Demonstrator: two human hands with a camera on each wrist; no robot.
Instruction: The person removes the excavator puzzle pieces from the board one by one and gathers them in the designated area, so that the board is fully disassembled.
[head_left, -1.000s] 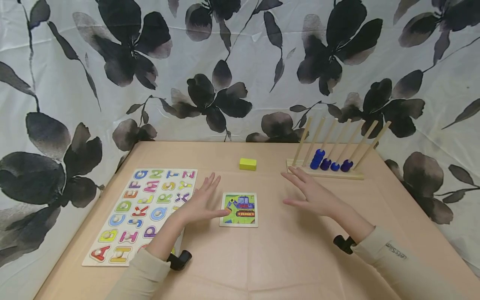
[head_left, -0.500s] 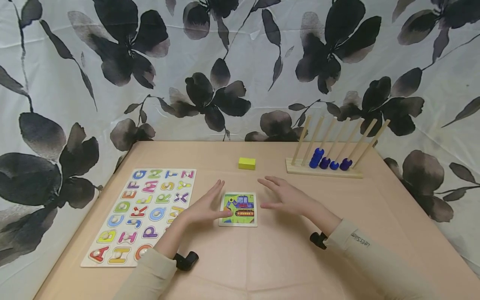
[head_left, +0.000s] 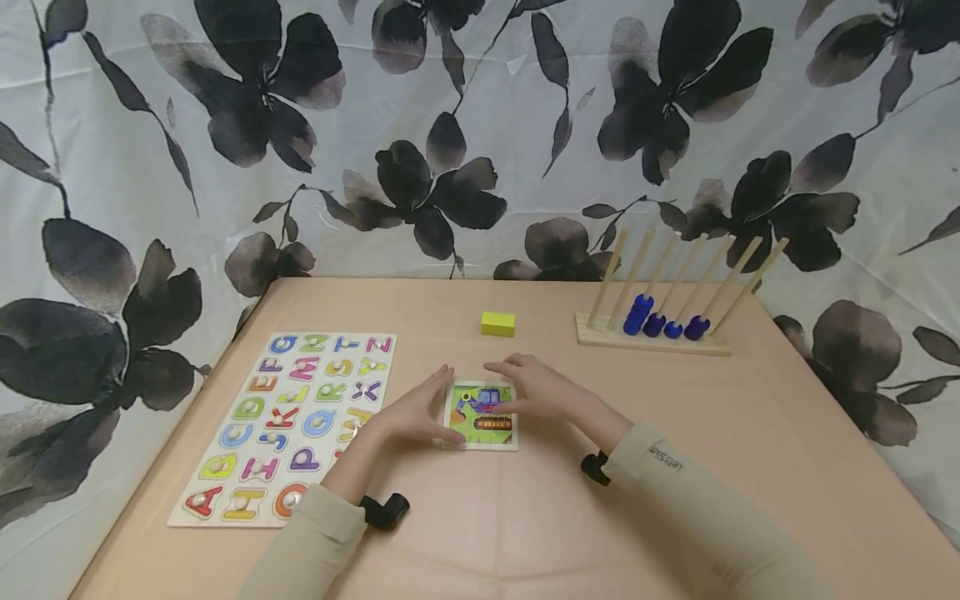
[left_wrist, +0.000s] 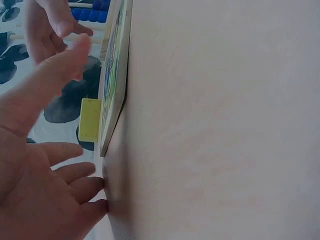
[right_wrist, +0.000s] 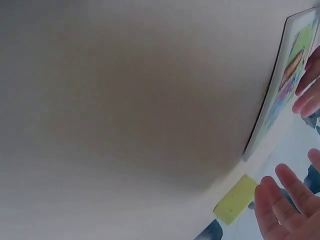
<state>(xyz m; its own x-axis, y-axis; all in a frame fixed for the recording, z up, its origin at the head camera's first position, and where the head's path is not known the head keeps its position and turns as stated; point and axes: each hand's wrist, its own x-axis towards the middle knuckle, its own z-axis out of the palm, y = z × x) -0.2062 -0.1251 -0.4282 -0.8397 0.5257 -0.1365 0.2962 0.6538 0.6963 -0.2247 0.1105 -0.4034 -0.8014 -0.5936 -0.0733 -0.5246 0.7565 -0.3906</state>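
Note:
A small square picture puzzle (head_left: 491,437) with a blue and orange digger on green lies flat on the table between the hands. My left hand (head_left: 412,412) is at its left edge, fingers spread, thumb over the lower left corner. On the other side my right hand (head_left: 547,390) hovers over the upper right corner, fingers extended, thumb above the picture. In the left wrist view the thumb of the left hand (left_wrist: 45,165) stands apart from the puzzle's face. The right wrist view has the right hand (right_wrist: 290,210) with relaxed fingers, holding nothing. Whether any fingertip touches the puzzle is hard to tell.
An alphabet puzzle board (head_left: 281,442) with knobbed letters lies at the left, partly under the left forearm. Behind the picture puzzle sits a yellow block (head_left: 498,324). A wooden peg abacus (head_left: 652,340) with several blue beads stands at the back right. A floral cloth (head_left: 547,125) hangs behind the table.
My right hand has moved left from near the abacus to the picture puzzle's upper right corner. The left hand has shifted slightly right, its fingers closer to the puzzle's left edge.

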